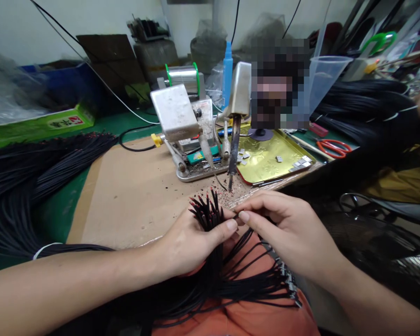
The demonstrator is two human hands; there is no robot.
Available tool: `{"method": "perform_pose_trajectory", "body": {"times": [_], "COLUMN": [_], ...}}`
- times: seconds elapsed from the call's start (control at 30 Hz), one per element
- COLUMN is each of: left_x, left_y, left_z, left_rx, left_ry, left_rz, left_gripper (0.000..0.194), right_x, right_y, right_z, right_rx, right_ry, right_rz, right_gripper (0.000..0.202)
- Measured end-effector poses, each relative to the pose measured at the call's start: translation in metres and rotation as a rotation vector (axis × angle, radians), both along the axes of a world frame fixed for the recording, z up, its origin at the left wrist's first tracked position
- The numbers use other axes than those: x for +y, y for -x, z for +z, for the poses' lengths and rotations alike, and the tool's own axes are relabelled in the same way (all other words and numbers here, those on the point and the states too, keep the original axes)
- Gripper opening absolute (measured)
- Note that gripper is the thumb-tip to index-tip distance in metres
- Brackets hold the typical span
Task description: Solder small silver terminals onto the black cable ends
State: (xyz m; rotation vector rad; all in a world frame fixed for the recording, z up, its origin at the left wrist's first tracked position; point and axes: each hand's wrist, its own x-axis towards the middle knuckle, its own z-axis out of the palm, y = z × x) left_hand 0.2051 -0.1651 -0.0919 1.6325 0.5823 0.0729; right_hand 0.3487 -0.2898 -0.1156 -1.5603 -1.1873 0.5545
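My left hand (196, 238) is wrapped round a bundle of black cables (210, 215) whose stripped ends show small red wire tips pointing up. Beside it, my right hand (283, 224) pinches a single black cable between thumb and forefinger, close to my left thumb. Below the hands the cables fan out over my orange-clad lap, and several end in small metal pieces (289, 284) at the right. Just beyond the hands, a soldering iron (234, 144) points down from a metal stand (176, 112).
A gold tray (276, 158) with small metal plates lies behind my right hand. Cardboard (122, 191) covers the green table. Black cable bundles (10, 196) lie left. Red-handled scissors (333, 148), a solder spool (183, 80) and a fan (381, 256) are also around.
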Motion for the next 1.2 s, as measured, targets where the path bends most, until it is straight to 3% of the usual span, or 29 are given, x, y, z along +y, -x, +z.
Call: {"method": "perform_pose_trajectory", "body": {"times": [0.4,0.57,0.7,0.8,0.9,0.97,1.07,1.13,1.2], "left_x": [-0.001,-0.001,0.001,0.001,0.001,0.001,0.002,0.004,0.004], "left_y": [-0.001,-0.005,-0.004,-0.004,-0.004,-0.004,-0.003,-0.002,-0.002], "left_z": [-0.001,0.003,0.004,0.002,0.001,-0.001,-0.005,-0.008,-0.008], "left_rx": [0.012,0.078,0.092,0.113,0.120,0.093,0.030,0.002,-0.012], "left_ry": [-0.048,-0.032,-0.051,-0.065,-0.044,-0.016,0.024,0.049,0.050], "left_rz": [0.117,0.160,0.067,0.031,0.057,0.063,0.056,0.070,0.083], "left_gripper": [0.012,0.008,0.011,0.013,0.015,0.018,0.022,0.022,0.022], "right_x": [-0.003,0.000,0.004,0.006,0.008,0.012,0.021,0.028,0.033], "right_y": [-0.015,-0.013,0.000,0.005,-0.012,-0.041,-0.096,-0.130,-0.152], "right_z": [-0.002,-0.007,-0.015,-0.016,-0.009,-0.003,-0.005,-0.013,-0.023], "right_rx": [0.420,0.524,0.700,0.705,0.531,0.267,-0.342,-0.601,-0.708], "right_ry": [0.202,0.133,0.044,0.004,0.088,0.146,-0.030,0.040,0.101], "right_rz": [0.008,0.033,0.073,0.086,0.167,0.148,-0.354,-0.462,-0.494], "right_gripper": [0.006,0.004,0.005,0.006,0.008,0.010,0.016,0.025,0.026]}}
